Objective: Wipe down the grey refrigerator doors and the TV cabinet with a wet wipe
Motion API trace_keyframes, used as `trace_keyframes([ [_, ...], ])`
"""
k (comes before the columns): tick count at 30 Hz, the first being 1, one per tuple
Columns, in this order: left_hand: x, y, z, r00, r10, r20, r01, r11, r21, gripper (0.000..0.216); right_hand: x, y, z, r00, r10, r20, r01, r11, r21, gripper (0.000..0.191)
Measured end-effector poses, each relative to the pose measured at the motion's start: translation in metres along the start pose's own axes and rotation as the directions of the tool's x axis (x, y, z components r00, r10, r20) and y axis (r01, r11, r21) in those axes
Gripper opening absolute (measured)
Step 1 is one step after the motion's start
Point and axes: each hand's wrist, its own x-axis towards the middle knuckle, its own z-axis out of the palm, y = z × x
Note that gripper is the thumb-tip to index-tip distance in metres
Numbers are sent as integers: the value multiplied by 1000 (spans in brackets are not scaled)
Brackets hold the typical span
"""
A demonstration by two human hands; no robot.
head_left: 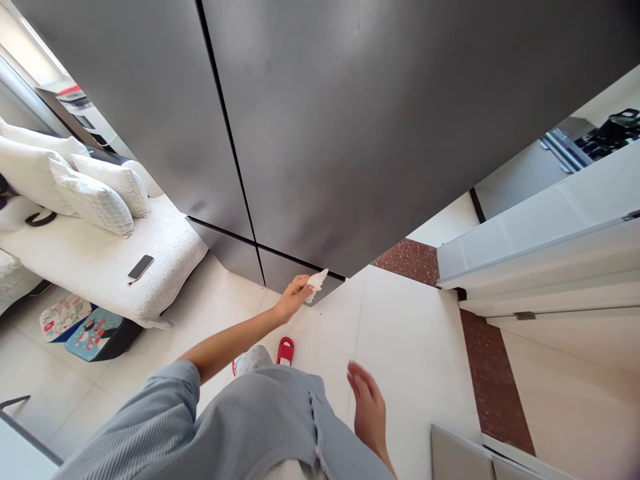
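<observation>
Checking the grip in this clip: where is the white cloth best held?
Best at its bunched lower end, coming from below, as the left hand does: the white cloth narrows there, while its pointed tip rises clear of the fingers, in front of the refrigerator's lower door.

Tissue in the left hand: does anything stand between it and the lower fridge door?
Nothing visible stands between them. The white tissue in the left hand lies directly against the lower fridge door, with no other object in the gap.
</observation>
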Motion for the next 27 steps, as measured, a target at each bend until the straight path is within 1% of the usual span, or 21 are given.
trace_keyframes([
  [1,-7,11,6,1000,-12,-17,10,995,-97,45,9,-12,14,999,-38,39,37,999,27,35],
  [3,-15,36,9,999,-21,-38,10,966,-258,44,27,-44,47,978,-167,121,159,984,75,40],
  [5,-19,63,6,998,-25,-57,-1,908,-419,37,37,-81,80,927,-341,155,326,939,114,40],
  [7,-23,85,1,997,-21,-76,-24,835,-550,32,38,-113,108,836,-533,130,513,843,161,35],
  [9,-28,102,-1,995,-13,-97,-50,784,-619,35,31,-133,128,719,-681,138,658,731,179,33],
  [10,-30,107,-1,994,-5,-108,-63,784,-618,36,27,-139,136,675,-717,170,697,697,170,34],
  [11,-32,111,-1,993,4,-116,-74,795,-602,36,23,-142,142,655,-726,209,712,686,149,37],
  [13,-35,114,0,992,40,-119,-97,844,-528,33,20,-144,152,664,-706,247,710,699,89,41],
  [14,-37,114,-1,991,67,-117,-114,875,-471,31,22,-145,156,669,-707,231,715,696,59,41],
  [15,-39,112,-4,989,91,-113,-129,908,-399,31,26,-147,159,657,-728,196,738,674,35,38],
  [16,-40,108,-9,988,103,-112,-134,939,-318,33,33,-153,161,615,-774,151,782,623,12,35],
  [17,-42,102,-16,988,100,-117,-126,963,-238,36,43,-162,162,535,-838,105,844,536,-19,33],
  [18,-44,93,-25,989,81,-122,-100,982,-158,40,55,-175,163,423,-903,69,906,419,-62,31],
  [20,-50,65,-52,991,-16,-133,20,999,31,47,84,-213,165,147,-988,45,972,136,-194,31],
  [21,-55,48,-68,988,-89,-123,106,984,141,48,99,-237,167,19,-998,59,962,2,-272,32],
  [22,-61,29,-86,971,-191,-141,225,928,297,46,114,-262,171,-90,-993,81,930,-113,-350,34],
  [23,-70,11,-105,943,-280,-180,328,876,354,41,129,-285,176,-177,-981,86,882,-197,-429,34],
  [24,-82,-6,-124,908,-352,-227,416,824,385,39,143,-306,182,-260,-964,62,824,-255,-505,33],
  [25,-96,-21,-142,860,-424,-285,509,753,417,37,156,-323,189,-337,-941,26,771,-291,-566,31],
  [26,-111,-32,-159,803,-485,-347,596,666,448,33,167,-334,196,-381,-925,-1,739,-304,-601,30],
  [27,-127,-40,-173,756,-524,-393,655,585,478,31,176,-339,203,-379,-925,-19,734,-288,-614,31],
])
